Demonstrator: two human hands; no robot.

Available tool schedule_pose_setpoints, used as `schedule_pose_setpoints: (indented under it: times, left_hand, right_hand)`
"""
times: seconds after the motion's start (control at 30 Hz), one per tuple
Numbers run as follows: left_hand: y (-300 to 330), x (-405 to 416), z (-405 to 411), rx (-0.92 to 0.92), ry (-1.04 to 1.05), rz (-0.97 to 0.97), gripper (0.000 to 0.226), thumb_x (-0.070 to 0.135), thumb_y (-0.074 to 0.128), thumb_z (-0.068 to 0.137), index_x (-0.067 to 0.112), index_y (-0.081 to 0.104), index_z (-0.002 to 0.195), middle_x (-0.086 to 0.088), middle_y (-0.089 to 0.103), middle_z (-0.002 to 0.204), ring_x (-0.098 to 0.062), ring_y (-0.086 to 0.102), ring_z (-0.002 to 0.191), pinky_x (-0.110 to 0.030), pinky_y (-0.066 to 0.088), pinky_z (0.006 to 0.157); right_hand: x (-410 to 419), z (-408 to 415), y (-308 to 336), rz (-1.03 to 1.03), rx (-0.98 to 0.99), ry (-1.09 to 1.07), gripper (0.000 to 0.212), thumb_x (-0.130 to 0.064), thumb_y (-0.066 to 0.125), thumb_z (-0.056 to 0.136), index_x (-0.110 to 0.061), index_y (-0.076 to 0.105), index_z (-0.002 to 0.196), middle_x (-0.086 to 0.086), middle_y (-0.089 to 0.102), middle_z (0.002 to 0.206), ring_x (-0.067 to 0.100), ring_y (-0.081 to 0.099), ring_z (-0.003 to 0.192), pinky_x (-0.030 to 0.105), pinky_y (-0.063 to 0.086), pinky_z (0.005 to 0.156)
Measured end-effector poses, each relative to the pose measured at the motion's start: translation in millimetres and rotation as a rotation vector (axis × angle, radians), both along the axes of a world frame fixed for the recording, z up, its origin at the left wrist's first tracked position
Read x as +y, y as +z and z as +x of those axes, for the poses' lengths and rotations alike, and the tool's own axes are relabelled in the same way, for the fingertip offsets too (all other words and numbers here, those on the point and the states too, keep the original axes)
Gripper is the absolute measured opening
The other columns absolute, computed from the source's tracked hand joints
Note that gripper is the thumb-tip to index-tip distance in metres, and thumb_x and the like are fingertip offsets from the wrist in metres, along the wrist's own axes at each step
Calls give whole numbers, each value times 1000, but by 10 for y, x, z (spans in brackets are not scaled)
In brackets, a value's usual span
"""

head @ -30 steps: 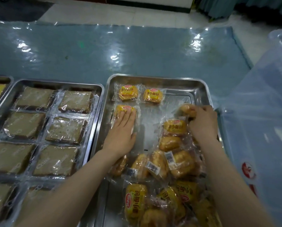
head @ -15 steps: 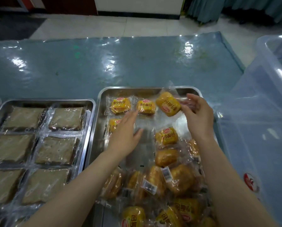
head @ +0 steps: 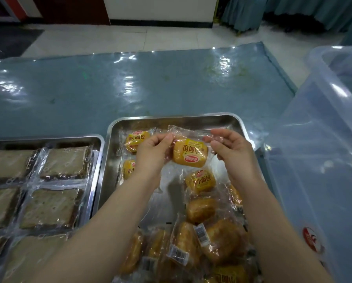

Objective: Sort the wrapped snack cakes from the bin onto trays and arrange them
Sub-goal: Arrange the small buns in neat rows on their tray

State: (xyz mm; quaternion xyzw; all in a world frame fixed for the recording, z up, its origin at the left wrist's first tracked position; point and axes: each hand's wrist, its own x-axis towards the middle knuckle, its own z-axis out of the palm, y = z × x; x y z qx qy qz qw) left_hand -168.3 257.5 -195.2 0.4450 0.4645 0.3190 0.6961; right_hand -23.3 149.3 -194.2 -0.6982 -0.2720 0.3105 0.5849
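Hands both pinching one snack cake (head: 190,153) by its wrapper ends, my left hand (head: 153,152) and right hand (head: 231,149) holding it above the tray (head: 237,121), slick film could slip and drop it crooked onto the placed row.

Plastic-covered table (head: 130,88) under two trays (head: 109,160)

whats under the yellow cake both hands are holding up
Below the held cake shows bare steel tray floor and, nearer the person, another yellow cake. The left hand covers the neighbouring spot.
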Motion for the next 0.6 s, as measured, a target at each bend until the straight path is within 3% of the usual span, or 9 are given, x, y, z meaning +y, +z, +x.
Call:
schedule_pose_setpoints:
  times: [0.1,0.17,0.27,0.4,0.5,0.57,0.6]
  left_hand:
    - [-11,-28,-19,127,-2,197,18,15,61,89,23,70,76,5,72,76,-12,67,76,-24,54,64]
    - [31,-37,-15,211,-64,387,16,18,65,85,28,71,74,6,72,78,-12,67,78,-28,55,69]
    - [98,-41,42,230,-151,532,10,22,67,84,30,72,83,10,72,82,-6,66,82,-24,55,72]
    - [13,-34,47,279,-150,553,22,13,57,91,32,52,100,12,62,106,1,58,99,-18,49,86]
    - [-182,-1,-24,606,-352,692,31,5,48,92,27,50,115,12,49,120,-3,46,111,-19,36,91]
    - [-315,11,-44,753,-530,760,42,9,48,93,23,44,131,6,38,143,-10,36,130,-27,32,104]
    - [-369,3,-45,805,-616,763,48,14,49,93,23,36,139,3,25,153,-14,23,140,-33,29,111]
  right_hand:
    - [11,-5,39,-89,-233,80,35,-9,66,86,-33,63,111,-20,66,105,-8,58,95,9,45,74]
    - [19,-14,122,-150,-436,259,42,-20,68,84,-38,56,121,-30,57,108,-14,50,101,0,39,73]
    - [85,-28,185,-173,-482,423,42,-31,72,80,-39,58,119,-30,60,98,-17,54,92,-2,42,67]
    - [84,74,87,-130,-324,120,28,-23,76,79,-39,57,93,-18,65,90,-9,61,80,12,51,60]
    - [5,196,-54,-169,-157,-195,48,-30,78,77,-30,48,115,-8,63,101,7,64,89,37,57,78]
    - [-4,228,-111,-219,-72,-254,75,-31,78,77,-27,31,136,3,62,115,18,63,101,41,52,90]
    - [-2,228,-132,-293,-122,-234,85,-33,77,78,-29,22,143,7,58,125,22,59,110,39,48,94]
